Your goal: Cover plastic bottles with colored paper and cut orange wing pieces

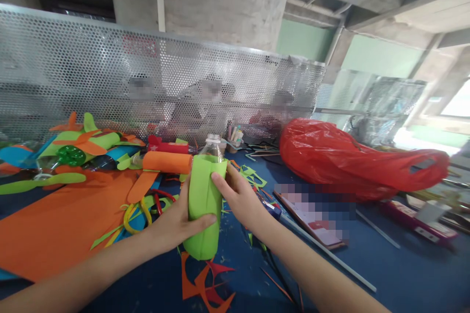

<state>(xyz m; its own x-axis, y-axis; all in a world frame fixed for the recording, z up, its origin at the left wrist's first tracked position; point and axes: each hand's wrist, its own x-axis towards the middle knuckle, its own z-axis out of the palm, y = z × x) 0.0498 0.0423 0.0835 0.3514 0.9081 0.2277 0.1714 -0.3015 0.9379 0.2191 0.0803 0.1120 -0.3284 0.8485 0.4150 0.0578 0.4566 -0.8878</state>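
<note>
A clear plastic bottle [213, 149] stands nearly upright in front of me, its body wrapped in a bright green sheet [203, 195]. My left hand [185, 220] is closed round the lower left side, with the thumb lying across the front. From the right, my right hand [238, 193] grips the upper part, its thumb pressed on the sheet near the top edge. The fingers behind the bottle are mostly hidden. The clear neck and top stick out above the green wrap.
An orange sheet [66, 225] and decorated bottles lie left, with an orange-wrapped bottle [167, 162] nearest. Orange scraps [200, 281] lie below the green wrap. Right are a red plastic bag [330, 156], a phone-like flat object [312, 217] and a long pale stick [330, 252]. A perforated metal screen [91, 68] stands behind.
</note>
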